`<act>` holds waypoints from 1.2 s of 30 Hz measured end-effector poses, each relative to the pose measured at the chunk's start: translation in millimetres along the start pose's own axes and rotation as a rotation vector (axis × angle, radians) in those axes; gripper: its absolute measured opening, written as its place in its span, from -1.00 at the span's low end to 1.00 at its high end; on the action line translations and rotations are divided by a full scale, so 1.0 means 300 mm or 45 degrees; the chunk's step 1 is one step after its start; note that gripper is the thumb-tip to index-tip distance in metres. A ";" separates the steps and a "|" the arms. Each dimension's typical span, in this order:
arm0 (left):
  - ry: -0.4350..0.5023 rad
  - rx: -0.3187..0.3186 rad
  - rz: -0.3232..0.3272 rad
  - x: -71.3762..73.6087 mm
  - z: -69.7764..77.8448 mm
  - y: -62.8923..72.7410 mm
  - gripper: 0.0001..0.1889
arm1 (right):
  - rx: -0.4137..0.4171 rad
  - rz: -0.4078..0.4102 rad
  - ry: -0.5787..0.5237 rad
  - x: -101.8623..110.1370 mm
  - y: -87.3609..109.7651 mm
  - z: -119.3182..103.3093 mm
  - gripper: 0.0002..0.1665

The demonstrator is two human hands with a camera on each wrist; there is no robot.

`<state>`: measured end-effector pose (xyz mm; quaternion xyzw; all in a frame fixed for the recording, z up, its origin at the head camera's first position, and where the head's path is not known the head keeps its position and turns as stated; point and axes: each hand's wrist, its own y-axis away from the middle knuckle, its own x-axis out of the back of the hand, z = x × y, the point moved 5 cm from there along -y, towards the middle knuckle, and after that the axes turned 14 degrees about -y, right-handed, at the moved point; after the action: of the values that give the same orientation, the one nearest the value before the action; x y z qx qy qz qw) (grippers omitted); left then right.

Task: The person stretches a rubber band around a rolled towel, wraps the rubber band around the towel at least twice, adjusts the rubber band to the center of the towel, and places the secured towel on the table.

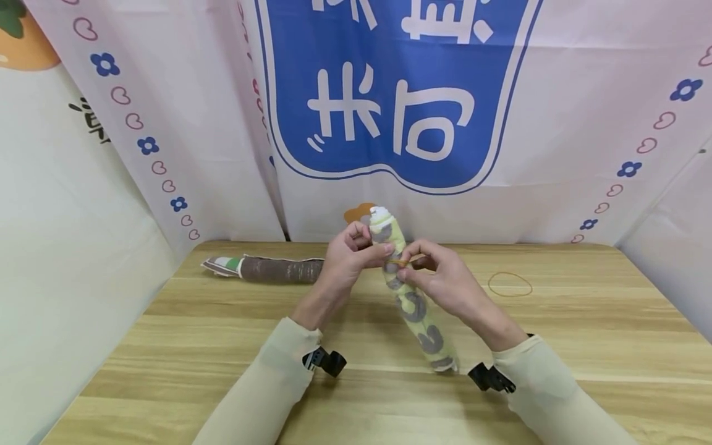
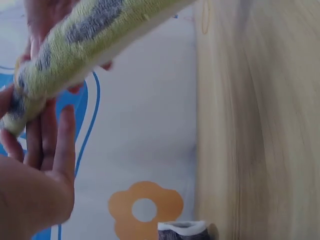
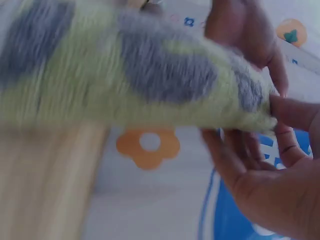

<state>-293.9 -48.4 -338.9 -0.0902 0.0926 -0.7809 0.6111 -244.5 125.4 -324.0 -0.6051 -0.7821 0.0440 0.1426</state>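
Note:
A yellow-green rolled towel (image 1: 413,306) with grey patches slants up from the table, its white-edged top end pointing at the backdrop. Near that upper end my left hand (image 1: 347,256) grips the roll, thumb laid across its front. A thin orange rubber band (image 1: 396,262) circles the roll just below that thumb. From the right side, my right hand (image 1: 445,278) pinches the band between thumb and fingers. In the right wrist view the roll (image 3: 165,70) hides part of the fingers of both hands.
A brown rolled towel (image 1: 280,270) with a green and white striped end lies at the back left of the wooden table (image 1: 183,371). Another rubber band (image 1: 510,284) lies at the right. A printed cloth backdrop (image 1: 556,210) hangs behind the table.

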 end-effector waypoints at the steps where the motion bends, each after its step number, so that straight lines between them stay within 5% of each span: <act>1: -0.028 -0.010 0.022 -0.001 0.003 0.001 -0.68 | -0.005 0.005 0.040 -0.001 0.001 0.000 -0.81; 4: -0.126 -0.040 0.090 -0.007 0.018 0.010 -0.64 | 0.041 0.027 0.183 -0.010 0.008 -0.009 -0.72; 9: -0.217 -0.069 0.135 -0.015 0.037 0.023 -0.63 | 0.351 0.010 0.400 -0.048 0.020 -0.041 -0.71; 12: -0.225 -0.058 0.130 -0.012 0.033 0.024 -0.63 | 0.426 -0.009 0.423 -0.059 0.023 -0.048 -0.66; 20: 0.033 -0.017 -0.036 -0.004 0.001 0.000 -0.76 | 0.057 0.000 0.004 0.001 0.005 -0.009 -0.82; 23: 0.035 -0.029 -0.030 -0.002 0.000 -0.002 -0.74 | -0.034 -0.016 -0.098 0.012 0.000 0.006 -0.81; 26: -0.018 -0.060 0.026 -0.003 0.007 0.002 -0.69 | -0.040 -0.015 -0.043 0.015 0.002 0.010 -0.74; 29: -0.090 -0.080 0.069 -0.010 0.019 0.010 -0.65 | 0.047 -0.005 0.106 0.006 0.009 -0.001 -0.73; 36: -0.208 -0.065 0.124 -0.010 0.025 0.017 -0.63 | 0.432 -0.013 0.396 -0.045 0.020 -0.044 -0.66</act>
<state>-286.5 -47.0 -333.0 -0.1645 0.0667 -0.7376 0.6514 -232.1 112.8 -315.2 -0.5681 -0.7351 0.0804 0.3613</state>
